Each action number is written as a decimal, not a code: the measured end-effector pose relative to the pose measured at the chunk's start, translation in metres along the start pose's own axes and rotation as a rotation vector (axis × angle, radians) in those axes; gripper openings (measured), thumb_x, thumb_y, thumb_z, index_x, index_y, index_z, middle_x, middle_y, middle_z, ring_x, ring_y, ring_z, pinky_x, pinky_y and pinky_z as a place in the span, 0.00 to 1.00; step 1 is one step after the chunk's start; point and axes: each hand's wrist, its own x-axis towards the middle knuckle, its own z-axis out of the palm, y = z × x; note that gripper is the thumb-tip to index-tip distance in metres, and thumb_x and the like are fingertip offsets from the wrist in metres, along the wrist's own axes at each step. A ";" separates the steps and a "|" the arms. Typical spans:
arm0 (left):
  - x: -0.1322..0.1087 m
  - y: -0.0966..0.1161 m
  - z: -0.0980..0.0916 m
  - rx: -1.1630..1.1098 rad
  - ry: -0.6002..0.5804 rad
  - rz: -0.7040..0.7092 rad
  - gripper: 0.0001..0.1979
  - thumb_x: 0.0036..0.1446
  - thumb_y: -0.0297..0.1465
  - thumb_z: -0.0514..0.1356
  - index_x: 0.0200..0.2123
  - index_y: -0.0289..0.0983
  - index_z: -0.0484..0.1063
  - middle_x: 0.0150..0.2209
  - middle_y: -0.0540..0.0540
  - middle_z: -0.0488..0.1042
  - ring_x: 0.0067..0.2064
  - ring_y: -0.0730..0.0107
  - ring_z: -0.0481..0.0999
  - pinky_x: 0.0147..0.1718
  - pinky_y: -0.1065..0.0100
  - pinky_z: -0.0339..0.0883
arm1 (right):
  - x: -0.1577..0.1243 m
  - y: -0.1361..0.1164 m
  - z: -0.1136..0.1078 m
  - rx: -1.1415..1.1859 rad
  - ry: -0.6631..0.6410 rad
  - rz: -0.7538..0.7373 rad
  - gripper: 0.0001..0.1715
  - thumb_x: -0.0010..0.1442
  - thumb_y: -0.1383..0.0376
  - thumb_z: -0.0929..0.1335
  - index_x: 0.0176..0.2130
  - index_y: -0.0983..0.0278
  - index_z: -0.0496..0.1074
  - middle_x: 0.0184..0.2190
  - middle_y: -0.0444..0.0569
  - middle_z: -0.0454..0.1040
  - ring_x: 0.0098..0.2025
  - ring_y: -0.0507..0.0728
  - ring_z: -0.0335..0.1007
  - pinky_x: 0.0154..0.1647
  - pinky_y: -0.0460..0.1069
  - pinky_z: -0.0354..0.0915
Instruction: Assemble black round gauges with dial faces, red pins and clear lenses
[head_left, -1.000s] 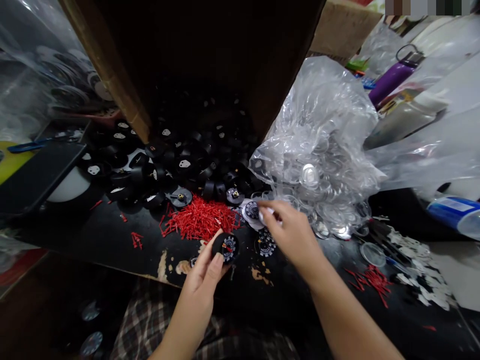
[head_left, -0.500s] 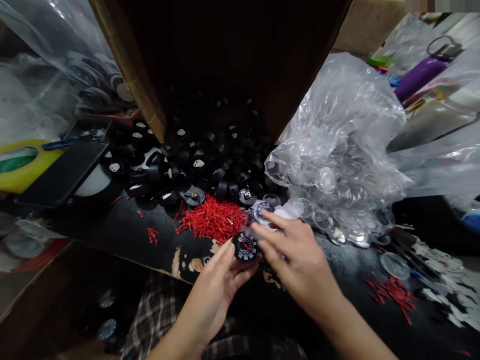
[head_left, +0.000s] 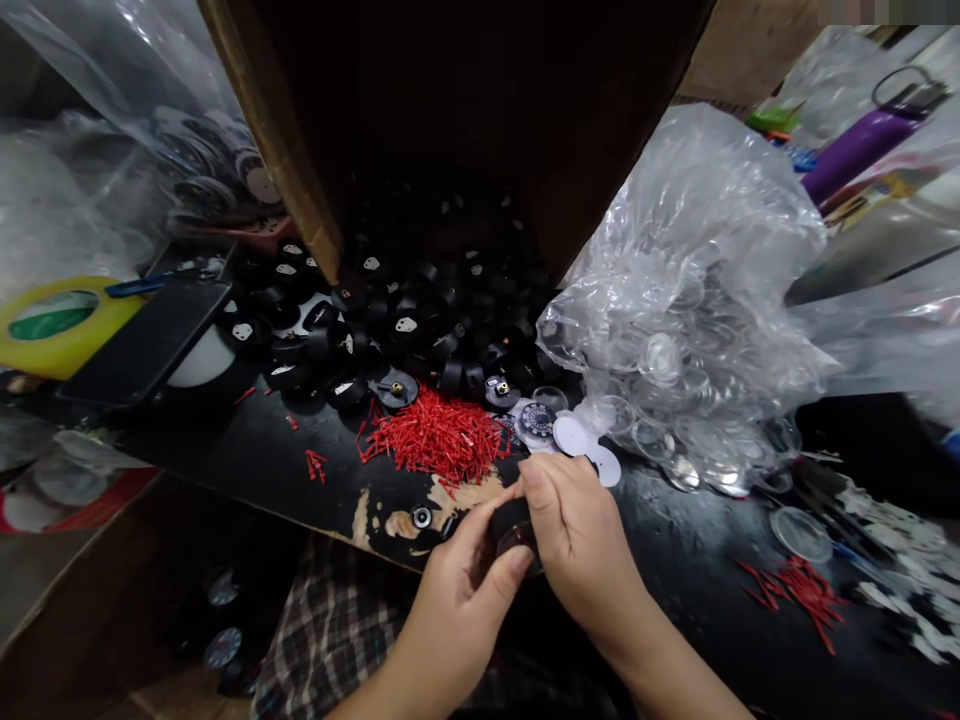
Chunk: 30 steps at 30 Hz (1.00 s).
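A small black dial gauge (head_left: 513, 520) is tilted between my hands at the bench's front edge, its face mostly hidden. My left hand (head_left: 466, 585) is closed round it with thumb and fingers. From the other side my right hand (head_left: 589, 540) presses closed fingers on its rim; whether they also hold some small part is hidden. Just beyond lies a heap of red pointers (head_left: 435, 435). Near my right fingertips are a printed dial (head_left: 536, 424) and white discs (head_left: 571, 436). A small ring-shaped part (head_left: 421, 516) rests left of my hands.
Black gauge housings (head_left: 405, 325) spill from an upright cardboard box (head_left: 289, 140). On the right sits a plastic bag of clear lenses (head_left: 675, 330); more red pointers (head_left: 806, 590) lie nearer. A phone (head_left: 146, 345) and yellow tape roll (head_left: 105, 320) are at left.
My right hand, earlier reaching over the dials with fingers spread, has come down onto the gauge. The gauge has tipped so that its face no longer shows plainly.
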 end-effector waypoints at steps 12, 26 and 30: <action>-0.045 -0.011 -0.064 0.255 0.223 -0.131 0.21 0.57 0.41 0.58 0.53 0.44 0.71 0.54 0.47 0.75 0.57 0.57 0.71 0.57 0.59 0.63 | -0.006 -0.001 0.008 0.285 -0.263 0.015 0.19 0.69 0.57 0.57 0.32 0.60 0.70 0.27 0.42 0.72 0.31 0.53 0.66 0.36 0.48 0.57; 0.057 0.051 -0.139 0.934 0.684 0.287 0.28 0.53 0.43 0.62 0.55 0.39 0.66 0.50 0.37 0.74 0.52 0.50 0.72 0.54 0.50 0.60 | -0.015 -0.010 0.021 0.215 -0.402 -0.050 0.15 0.67 0.60 0.59 0.32 0.59 0.70 0.30 0.45 0.75 0.32 0.56 0.69 0.34 0.51 0.62; 0.057 0.057 -0.124 0.966 0.635 0.365 0.25 0.53 0.38 0.63 0.55 0.39 0.67 0.52 0.38 0.73 0.56 0.49 0.66 0.58 0.49 0.53 | -0.021 -0.001 0.016 0.243 -0.381 0.061 0.16 0.66 0.57 0.60 0.33 0.58 0.72 0.28 0.44 0.74 0.31 0.55 0.69 0.34 0.50 0.62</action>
